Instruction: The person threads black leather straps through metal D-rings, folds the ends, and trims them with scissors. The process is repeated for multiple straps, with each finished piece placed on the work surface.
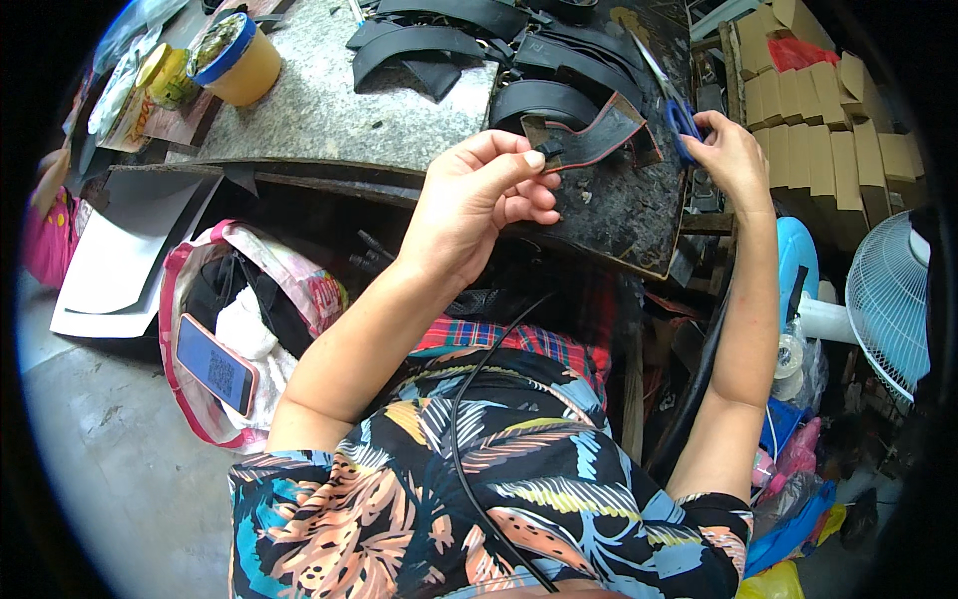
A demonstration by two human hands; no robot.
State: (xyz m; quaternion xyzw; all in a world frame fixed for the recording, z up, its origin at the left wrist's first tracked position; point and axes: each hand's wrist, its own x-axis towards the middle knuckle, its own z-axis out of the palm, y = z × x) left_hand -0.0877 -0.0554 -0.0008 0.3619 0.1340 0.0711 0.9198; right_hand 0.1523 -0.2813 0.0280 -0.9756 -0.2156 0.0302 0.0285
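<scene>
My left hand [474, 195] pinches the end of a black leather strap [589, 145] with reddish edges between thumb and forefinger. The strap curves away to the right, just above the dark worktop. At the table's right edge, my right hand [736, 165] has its thumb and fingers on the blue handles of a pair of scissors [679, 118]. The blades point away from me toward the far side. Beyond both hands lie several black leather straps [559, 60] in stacked, curved bundles.
A grey board [299, 115] covers the table's left part, holding a blue-rimmed tub [244, 65] and a yellow-lidded jar [170, 80]. Below hangs an open bag [185, 389] with a phone [217, 364]. Cardboard pieces [818, 130] and a white fan [893, 299] stand right.
</scene>
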